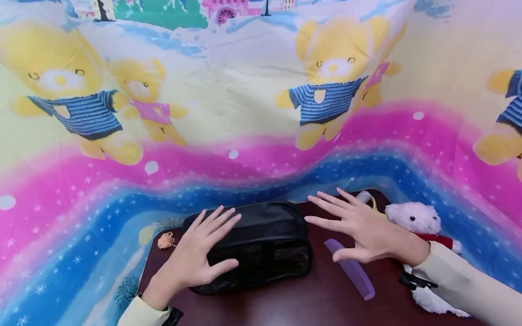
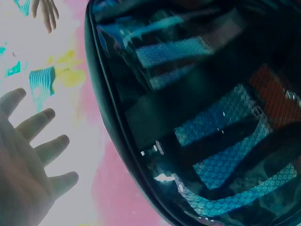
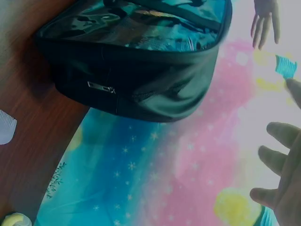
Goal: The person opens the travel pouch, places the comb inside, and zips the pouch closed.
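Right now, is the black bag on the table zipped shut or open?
Shut, it seems: the black bag shows its zipper line closed, pull at one end, in the right wrist view. Its other sides are hidden.

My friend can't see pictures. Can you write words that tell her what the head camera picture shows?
A person's left hand rests flat on a black zip bag on a dark table, while the right hand hovers open over a purple comb. A white teddy sits at right, before a bear-print cloth.

White plush bear (image 1: 412, 219) partly behind right sleeve (image 1: 469, 280); yellow-handled item (image 1: 373, 203) mostly hidden.
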Demonstrator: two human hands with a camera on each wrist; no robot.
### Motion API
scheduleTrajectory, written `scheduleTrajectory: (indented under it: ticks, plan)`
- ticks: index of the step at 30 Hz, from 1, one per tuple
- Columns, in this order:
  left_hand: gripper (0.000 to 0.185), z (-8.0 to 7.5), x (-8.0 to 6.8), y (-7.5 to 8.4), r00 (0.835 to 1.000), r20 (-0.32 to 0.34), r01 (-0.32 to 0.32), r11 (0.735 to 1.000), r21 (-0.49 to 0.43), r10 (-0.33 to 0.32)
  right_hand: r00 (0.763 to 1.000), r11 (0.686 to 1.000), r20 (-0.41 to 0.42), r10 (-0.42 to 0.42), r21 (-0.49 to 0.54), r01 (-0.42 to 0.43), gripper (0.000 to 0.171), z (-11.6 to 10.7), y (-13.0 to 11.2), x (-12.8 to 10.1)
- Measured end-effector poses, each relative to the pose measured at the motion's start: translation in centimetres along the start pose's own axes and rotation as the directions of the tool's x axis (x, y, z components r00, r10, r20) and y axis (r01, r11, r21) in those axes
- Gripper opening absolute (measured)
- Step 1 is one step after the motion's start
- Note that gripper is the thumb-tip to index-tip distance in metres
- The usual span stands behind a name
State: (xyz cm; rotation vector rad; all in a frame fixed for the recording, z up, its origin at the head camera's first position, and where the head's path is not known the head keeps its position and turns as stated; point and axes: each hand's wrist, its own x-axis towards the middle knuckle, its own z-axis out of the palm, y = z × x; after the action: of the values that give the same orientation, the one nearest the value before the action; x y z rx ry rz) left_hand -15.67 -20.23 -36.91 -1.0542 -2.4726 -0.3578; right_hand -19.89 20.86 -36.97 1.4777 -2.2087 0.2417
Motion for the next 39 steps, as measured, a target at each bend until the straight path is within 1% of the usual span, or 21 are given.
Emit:
scheduleTrajectory:
  ticks: [2, 4, 7, 9, 11, 15, 18, 22, 23, 24, 25, 26, 27, 28, 30, 31, 32, 34, 35, 37, 39]
  plan:
    - [0.075, 0.1, -0.2, -0.4, 0.996, -0.036, 0.075, 0.997, -0.023, -0.076, 0.999, 0.999, 0.006, 0.04, 0.001, -0.04, 0.072, 0.1, 0.5, -0.2]
    - [0.064, 0.2, -0.4, -0.7, 0.982, -0.052, 0.178, 0.979, -0.101, -0.183, 0.996, 0.996, 0.001, 0.089, -0.006, -0.089, 0.067, 0.4, 0.9, -0.4]
    - [0.039, 0.2, -0.8, -1.6, 0.936, -0.051, 0.326, 0.911, -0.253, -0.349, 0.987, 0.987, -0.021, 0.156, -0.019, -0.157, 0.058, 1.0, 1.6, -0.7]
    - [0.022, 0.3, -1.2, -2.5, 0.894, -0.052, 0.405, 0.853, -0.328, -0.445, 0.983, 0.983, -0.036, 0.181, -0.016, -0.182, 0.045, 1.5, 2.1, -0.9]
    - [0.013, 0.5, -1.7, -3.4, 0.851, -0.06, 0.467, 0.803, -0.371, -0.523, 0.978, 0.978, -0.029, 0.206, -0.003, -0.206, 0.028, 1.9, 2.7, -1.1]
    - [0.013, 1.1, -3.2, -5.0, 0.75, -0.039, 0.584, 0.688, -0.431, -0.66, 0.959, 0.957, 0.052, 0.279, 0.066, -0.282, 0.007, 2.9, 3.8, -1.4]
    - [0.02, 1.6, -4.2, -5.9, 0.676, -0.032, 0.634, 0.603, -0.484, -0.737, 0.931, 0.926, 0.131, 0.34, 0.123, -0.356, 0.004, 3.9, 4.6, -1.5]
    - [0.03, 2.3, -5.7, -6.6, 0.551, -0.037, 0.67, 0.468, -0.576, -0.834, 0.899, 0.882, 0.198, 0.391, 0.2, -0.427, 0.004, 6.4, 5.7, -2.0]
    - [0.033, 2.5, -6.1, -6.7, 0.527, -0.028, 0.668, 0.434, -0.605, -0.85, 0.888, 0.866, 0.22, 0.404, 0.223, -0.448, 0.004, 7.1, 5.9, -2.3]
    - [0.035, 2.8, -6.6, -6.9, 0.514, -0.013, 0.663, 0.406, -0.628, -0.858, 0.878, 0.849, 0.24, 0.414, 0.247, -0.467, 0.006, 7.9, 6.1, -2.5]
    - [0.037, 3.1, -7.1, -7.0, 0.515, 0.003, 0.649, 0.388, -0.655, -0.857, 0.864, 0.823, 0.271, 0.425, 0.281, -0.493, 0.008, 8.7, 6.3, -2.8]
    - [0.039, 3.4, -7.6, -7.3, 0.527, 0.023, 0.632, 0.374, -0.678, -0.85, 0.839, 0.784, 0.316, 0.442, 0.319, -0.533, 0.013, 9.4, 6.4, -3.0]
    - [0.041, 3.7, -8.1, -7.5, 0.544, 0.043, 0.613, 0.362, -0.703, -0.838, 0.814, 0.738, 0.364, 0.453, 0.359, -0.571, 0.018, 10.1, 6.5, -3.2]
    - [0.043, 4.1, -8.5, -7.7, 0.566, 0.063, 0.594, 0.353, -0.723, -0.822, 0.784, 0.677, 0.418, 0.459, 0.408, -0.613, 0.025, 10.7, 6.5, -3.4]
    - [0.046, 4.8, -9.5, -8.2, 0.606, 0.101, 0.559, 0.332, -0.76, -0.789, 0.719, 0.504, 0.53, 0.45, 0.514, -0.694, 0.038, 11.8, 6.1, -3.6]
    - [0.047, 5.1, -9.9, -8.4, 0.622, 0.117, 0.538, 0.314, -0.782, -0.774, 0.686, 0.414, 0.579, 0.441, 0.546, -0.728, 0.043, 12.1, 5.8, -3.6]
    - [0.048, 5.4, -10.4, -8.6, 0.632, 0.136, 0.528, 0.295, -0.796, -0.763, 0.663, 0.339, 0.614, 0.428, 0.571, -0.748, 0.046, 12.5, 5.5, -3.7]
    - [0.05, 6.1, -11.1, -8.7, 0.649, 0.187, 0.515, 0.245, -0.821, -0.738, 0.642, 0.233, 0.652, 0.404, 0.605, -0.761, 0.047, 13.0, 4.8, -3.7]
    - [0.051, 6.4, -11.3, -8.8, 0.657, 0.213, 0.504, 0.211, -0.837, -0.723, 0.638, 0.207, 0.657, 0.401, 0.614, -0.762, 0.044, 13.3, 4.5, -3.7]
    - [0.053, 7.1, -11.7, -8.8, 0.668, 0.263, 0.49, 0.145, -0.86, -0.696, 0.645, 0.217, 0.642, 0.414, 0.619, -0.755, 0.037, 13.8, 4.1, -3.7]
    - [0.054, 7.7, -11.8, -8.8, 0.677, 0.299, 0.48, 0.095, -0.872, -0.672, 0.653, 0.231, 0.617, 0.44, 0.625, -0.746, 0.03, 14.3, 3.8, -3.6]
